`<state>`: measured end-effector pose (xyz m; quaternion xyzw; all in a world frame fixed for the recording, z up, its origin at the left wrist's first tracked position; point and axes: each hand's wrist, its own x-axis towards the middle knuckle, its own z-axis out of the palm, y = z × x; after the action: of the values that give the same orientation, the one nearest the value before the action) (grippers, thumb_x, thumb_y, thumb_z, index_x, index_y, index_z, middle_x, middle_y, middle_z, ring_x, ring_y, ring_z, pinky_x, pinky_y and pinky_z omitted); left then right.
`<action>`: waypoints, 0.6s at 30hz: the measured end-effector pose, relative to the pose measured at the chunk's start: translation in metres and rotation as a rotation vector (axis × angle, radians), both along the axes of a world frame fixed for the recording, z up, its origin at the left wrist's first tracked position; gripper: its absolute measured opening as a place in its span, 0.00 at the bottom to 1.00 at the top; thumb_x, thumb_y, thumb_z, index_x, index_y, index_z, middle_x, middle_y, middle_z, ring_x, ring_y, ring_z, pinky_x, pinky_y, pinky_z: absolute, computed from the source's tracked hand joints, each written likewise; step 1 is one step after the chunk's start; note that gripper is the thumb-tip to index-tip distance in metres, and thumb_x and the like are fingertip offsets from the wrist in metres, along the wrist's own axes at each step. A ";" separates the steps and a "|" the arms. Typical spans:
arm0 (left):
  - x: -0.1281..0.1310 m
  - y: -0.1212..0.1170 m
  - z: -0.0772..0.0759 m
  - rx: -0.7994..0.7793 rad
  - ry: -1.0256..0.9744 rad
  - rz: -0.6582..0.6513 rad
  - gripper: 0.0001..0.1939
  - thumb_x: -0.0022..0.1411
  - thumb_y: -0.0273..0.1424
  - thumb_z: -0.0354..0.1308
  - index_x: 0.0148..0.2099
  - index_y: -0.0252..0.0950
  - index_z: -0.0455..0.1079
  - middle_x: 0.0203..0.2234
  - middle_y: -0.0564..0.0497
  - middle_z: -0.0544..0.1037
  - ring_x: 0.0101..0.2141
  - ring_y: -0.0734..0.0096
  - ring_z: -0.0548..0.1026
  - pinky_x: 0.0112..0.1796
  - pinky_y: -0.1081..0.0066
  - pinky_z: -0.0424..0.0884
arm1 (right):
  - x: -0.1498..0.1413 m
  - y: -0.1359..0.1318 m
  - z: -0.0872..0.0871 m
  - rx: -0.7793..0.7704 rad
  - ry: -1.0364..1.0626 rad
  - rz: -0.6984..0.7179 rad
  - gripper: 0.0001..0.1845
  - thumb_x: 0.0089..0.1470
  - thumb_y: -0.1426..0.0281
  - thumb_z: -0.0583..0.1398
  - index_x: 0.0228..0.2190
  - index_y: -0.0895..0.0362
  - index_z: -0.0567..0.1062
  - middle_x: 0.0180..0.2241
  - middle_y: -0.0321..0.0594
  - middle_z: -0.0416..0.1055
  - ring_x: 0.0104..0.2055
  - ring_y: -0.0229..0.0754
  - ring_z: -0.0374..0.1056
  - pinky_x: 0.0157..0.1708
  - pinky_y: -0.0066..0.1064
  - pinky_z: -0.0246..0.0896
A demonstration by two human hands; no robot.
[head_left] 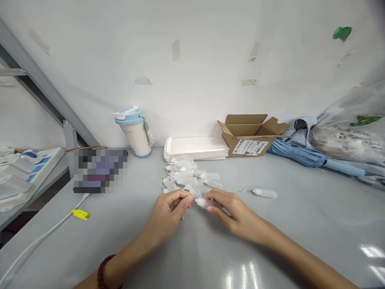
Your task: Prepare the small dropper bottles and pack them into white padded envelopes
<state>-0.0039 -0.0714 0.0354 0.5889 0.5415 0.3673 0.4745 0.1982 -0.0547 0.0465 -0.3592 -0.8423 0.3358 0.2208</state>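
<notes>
My right hand (230,208) is closed around a small translucent squeeze bottle (202,202), whose narrow tip points left. Thumb and fingertips of my left hand (173,208) are pinched together right at that tip; what they hold is too small to make out. A thin clear loop rises from the bottle's neck. Just behind both hands lies a loose pile of similar bottles (183,175), several of them with thin strings or straps. One more bottle (265,193) lies apart, to the right of my right hand.
Behind the pile is a stack of white padded envelopes (197,146), beside an open cardboard box (248,140). A tumbler (134,132) and a blurred-out device (100,170) with a white cable (48,233) are left. A blue umbrella (300,153) and plastic bag (351,128) lie right.
</notes>
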 end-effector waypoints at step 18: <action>0.001 -0.001 0.002 -0.011 -0.063 -0.051 0.10 0.58 0.37 0.54 0.31 0.36 0.71 0.19 0.55 0.67 0.21 0.76 0.63 0.23 0.75 0.61 | -0.005 -0.004 -0.016 0.155 0.065 0.020 0.10 0.61 0.72 0.47 0.43 0.55 0.64 0.35 0.43 0.66 0.36 0.41 0.63 0.36 0.33 0.62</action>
<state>-0.0026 -0.0727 0.0375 0.5881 0.5132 0.3704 0.5036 0.1928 -0.0584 0.0304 -0.3218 -0.8616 0.2832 0.2717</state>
